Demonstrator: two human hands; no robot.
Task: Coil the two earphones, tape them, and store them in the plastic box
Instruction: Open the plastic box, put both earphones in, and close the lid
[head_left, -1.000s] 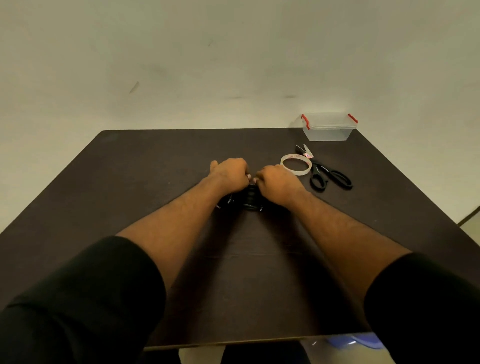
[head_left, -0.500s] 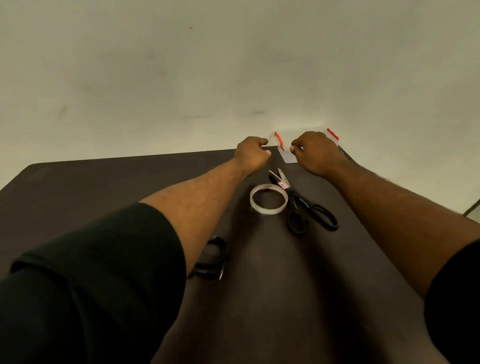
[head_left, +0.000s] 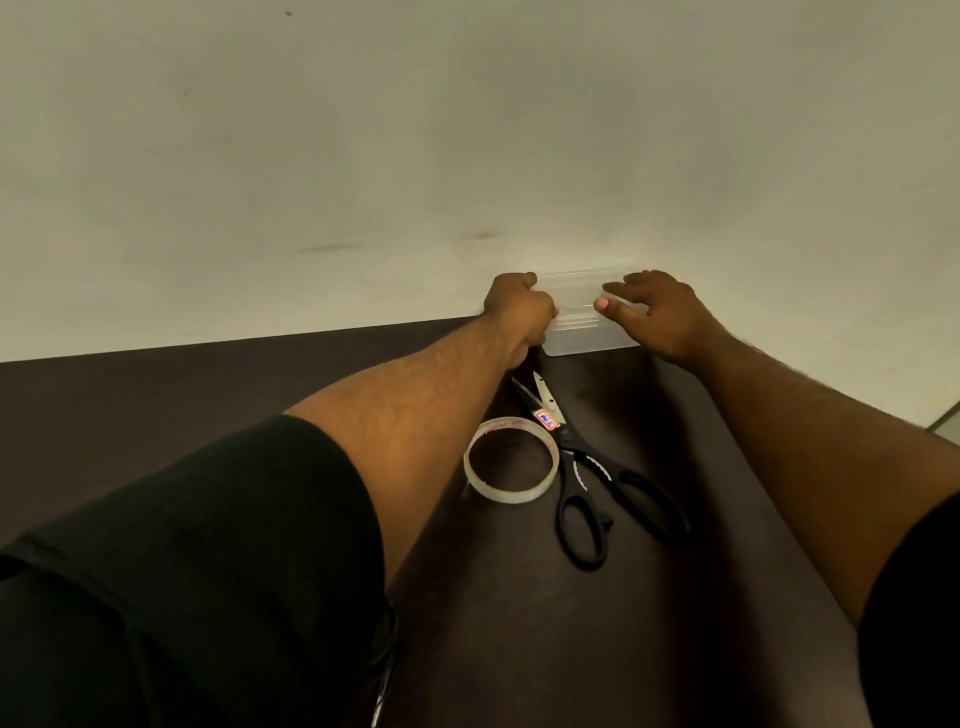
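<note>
1. The clear, rectangular plastic box sits at the far edge of the dark brown desk, against the pale wall.
2. The left hand is at the box's left end, fingers curled and gripping that end; its knuckles face the camera, so the fingertips are hidden.
3. The right hand is at the box's right end with its fingers fairly straight and spread, reaching over the top of the box; the thumb tip lies on the lid (whether the fingers behind press on it or merely hover, I cannot tell).
4. The box's lid appears to be on; its ridged front edge shows between the two hands.
5. Black-handled scissors with steel blades lie on the desk between the forearms, blades pointing toward the box, handles nearer the camera. A small red and blue label is stuck on one blade.
6. A ring of clear adhesive tape lies flat just to the left of the scissors, touching or nearly touching them.
7. A thin dark cable, part of the black earphones, peeks out at the bottom of the view from beneath the left black sleeve; the rest is hidden.
</note>
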